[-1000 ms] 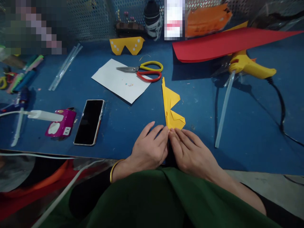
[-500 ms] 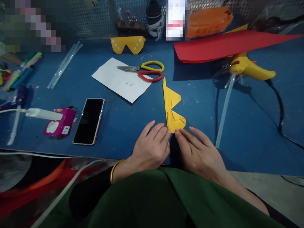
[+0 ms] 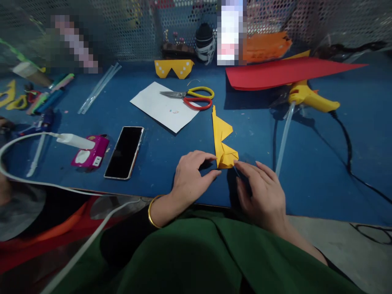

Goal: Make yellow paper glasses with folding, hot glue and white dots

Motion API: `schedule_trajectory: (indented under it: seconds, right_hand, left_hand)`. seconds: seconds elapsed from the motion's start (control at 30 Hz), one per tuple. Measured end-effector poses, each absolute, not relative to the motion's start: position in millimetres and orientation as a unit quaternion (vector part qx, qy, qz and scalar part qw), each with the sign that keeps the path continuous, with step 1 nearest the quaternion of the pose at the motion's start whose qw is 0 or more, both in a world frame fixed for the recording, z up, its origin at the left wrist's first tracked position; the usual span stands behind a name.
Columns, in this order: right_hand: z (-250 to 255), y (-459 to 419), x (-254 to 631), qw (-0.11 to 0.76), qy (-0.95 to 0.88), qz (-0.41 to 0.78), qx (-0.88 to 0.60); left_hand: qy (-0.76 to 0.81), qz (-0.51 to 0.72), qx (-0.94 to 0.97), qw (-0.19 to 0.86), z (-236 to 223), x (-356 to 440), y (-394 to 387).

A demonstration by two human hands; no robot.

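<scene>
A folded yellow paper cut-out (image 3: 221, 134) lies on the blue table in front of me, its notched side facing right. My left hand (image 3: 193, 173) is at its lower left corner, thumb and fingers apart, the fingertips at the paper's edge. On the other side, my right hand (image 3: 263, 192) has its fingertips at the lower right corner, with thumb and index finger spread. Neither hand grips the paper. Just beyond the cut-out, scissors (image 3: 196, 98) with one yellow and one red handle rest partly on a white sheet of paper (image 3: 162, 106).
A yellow paper mask with pale dots (image 3: 174, 68) stands at the back. Red paper (image 3: 288, 73) and a yellow glue gun (image 3: 312, 98) with its cord lie right. Left are a phone (image 3: 125, 153), a magenta plug adapter (image 3: 90, 153), clear glue sticks (image 3: 99, 87) and another person's hand (image 3: 5, 124).
Both hands have loosened from the paper's lower edge. My left thumb has spread from its fingers, and my right hand has shifted right. The camera view has moved slightly.
</scene>
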State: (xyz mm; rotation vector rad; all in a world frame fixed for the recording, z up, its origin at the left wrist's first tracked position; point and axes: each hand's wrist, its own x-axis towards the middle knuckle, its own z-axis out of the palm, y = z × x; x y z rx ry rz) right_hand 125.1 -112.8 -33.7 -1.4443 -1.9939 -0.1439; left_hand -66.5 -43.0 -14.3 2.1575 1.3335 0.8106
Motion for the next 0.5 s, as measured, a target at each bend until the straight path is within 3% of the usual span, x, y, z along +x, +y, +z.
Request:
schedule_trajectory:
  seconds: [0.3,0.4,0.5]
  right_hand:
    - [-35.0,-113.0,126.0,0.338,-0.753,-0.02,-0.564]
    - [-31.9,-116.3,129.0,0.367,-0.733,-0.014,-0.573]
    - [-29.7,-119.1,132.5,0.409,-0.676,0.021,-0.613]
  left_hand:
    - [0.469,0.297,0.753,0.354,-11.1,-55.3,-39.4]
    - [0.467,0.337,0.69,0.44,-5.8,-64.1,-39.4]
    - [0.46,0.409,0.644,0.454,-2.0,-75.2,-36.8]
